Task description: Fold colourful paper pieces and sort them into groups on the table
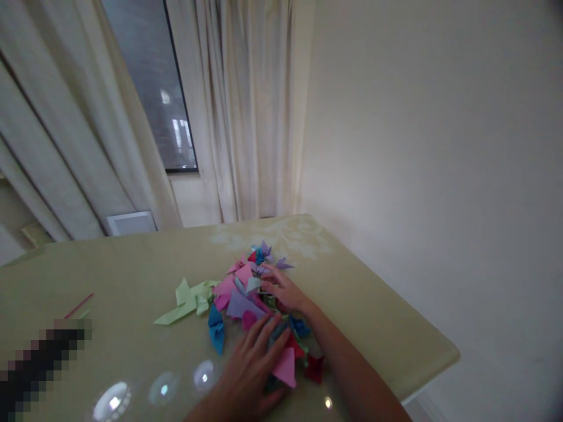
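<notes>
A pile of folded paper pieces lies on the table, in pink, purple, blue, green and red. My left hand (257, 357) rests on the near part of the pile, palm down with fingers spread. Beside its fingers are a pink folded paper (285, 368) and a dark red one (314, 369). Farther back, my right hand (281, 287) reaches over the pile's right side, fingers stretched out and touching the papers near a purple paper (244, 305). To the left lie a light green origami piece (189, 302) and a blue folded paper (216, 329).
The pale yellow-green table (118, 275) has a corner at the right, near a plain wall (417, 146). Curtains (250, 111) and a window (149, 82) stand behind. A thin pink stick (80, 305) lies at left, beside a pixelated dark shape (39, 363).
</notes>
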`<state>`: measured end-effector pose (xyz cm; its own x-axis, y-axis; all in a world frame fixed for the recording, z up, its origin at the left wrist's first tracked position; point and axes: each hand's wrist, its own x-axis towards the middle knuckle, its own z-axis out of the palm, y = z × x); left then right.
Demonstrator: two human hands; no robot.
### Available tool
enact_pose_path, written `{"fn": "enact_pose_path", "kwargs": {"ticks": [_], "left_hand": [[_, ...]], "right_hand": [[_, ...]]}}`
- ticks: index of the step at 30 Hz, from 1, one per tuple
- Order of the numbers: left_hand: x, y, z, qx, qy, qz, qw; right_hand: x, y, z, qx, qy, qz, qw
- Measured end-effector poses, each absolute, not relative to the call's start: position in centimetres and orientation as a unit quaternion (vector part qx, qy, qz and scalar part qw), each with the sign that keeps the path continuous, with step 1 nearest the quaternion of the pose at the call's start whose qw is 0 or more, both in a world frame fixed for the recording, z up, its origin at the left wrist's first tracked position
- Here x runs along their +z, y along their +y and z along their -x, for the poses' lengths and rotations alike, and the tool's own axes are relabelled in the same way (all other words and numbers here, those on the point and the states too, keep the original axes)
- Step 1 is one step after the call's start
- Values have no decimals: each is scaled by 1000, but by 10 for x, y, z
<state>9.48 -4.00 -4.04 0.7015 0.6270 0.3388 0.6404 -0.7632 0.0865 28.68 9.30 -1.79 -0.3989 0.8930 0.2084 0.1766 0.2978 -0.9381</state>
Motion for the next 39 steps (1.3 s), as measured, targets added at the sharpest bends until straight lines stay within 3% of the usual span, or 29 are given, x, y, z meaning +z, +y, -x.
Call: {"fn": "enact_pose_path", "kwargs": {"ticks": [4,10,17,20,24,28,34,39], "left_hand": [[-24,0,-127,-122,-340,931,46],[15,62,-110,-134,-437,881,121],[11,70,6,-252,-651,708,111],[-16,61,47,-255,-734,628,28],[-46,50,57,-293,-680,667,-82],[-47,43,31,-347,-605,708,-113],[-40,20,-4,-361,-515,775,-61],[-35,9,-14,-356,-526,772,32]], "right_hand": [[-9,98,-312,490,-686,366,395],[-5,105,-331,383,-678,444,443],[-13,100,-331,195,-738,532,366],[-23,105,-330,164,-727,588,313],[-27,131,-320,159,-721,619,268],[-12,167,-294,202,-758,581,216],[6,191,-230,249,-826,463,201],[28,174,-198,273,-865,367,205]]}}
